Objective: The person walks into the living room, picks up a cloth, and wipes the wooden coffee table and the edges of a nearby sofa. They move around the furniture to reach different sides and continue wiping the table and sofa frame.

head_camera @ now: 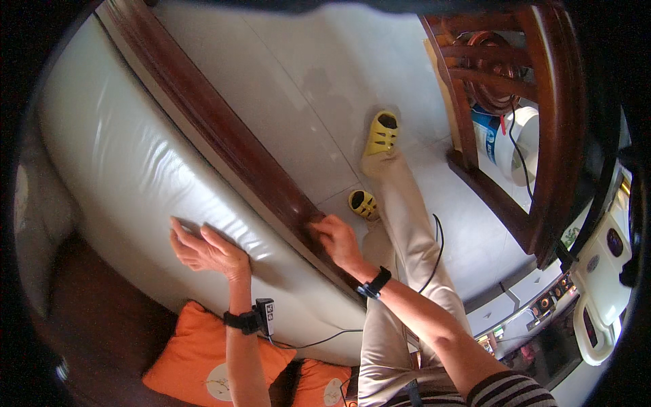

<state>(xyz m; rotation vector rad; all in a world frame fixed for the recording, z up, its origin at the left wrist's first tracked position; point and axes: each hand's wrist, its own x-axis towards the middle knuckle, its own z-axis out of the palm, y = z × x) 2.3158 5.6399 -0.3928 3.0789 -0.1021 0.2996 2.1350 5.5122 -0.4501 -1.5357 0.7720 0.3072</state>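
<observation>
My left hand (206, 252) is at or just over the pale leather seat cushion (152, 168) of a sofa, palm turned up, fingers loosely curled and holding nothing. My right hand (335, 241) is at the dark wooden front rail (218, 127) of the sofa, its fingers bent at the rail's edge. Whether its fingertips hold anything there is hidden. A black strap with a small device (265, 316) is on the left wrist, and a black band (375, 282) is around the right wrist.
Orange cushions (188, 356) lie on the sofa near my left forearm. A cable (325, 336) runs from the wrist device. At the right stands dark wooden furniture (554, 127) with a white bucket (524, 147) behind its bars. Yellow shoes (382, 133) are on the tiled floor (274, 66).
</observation>
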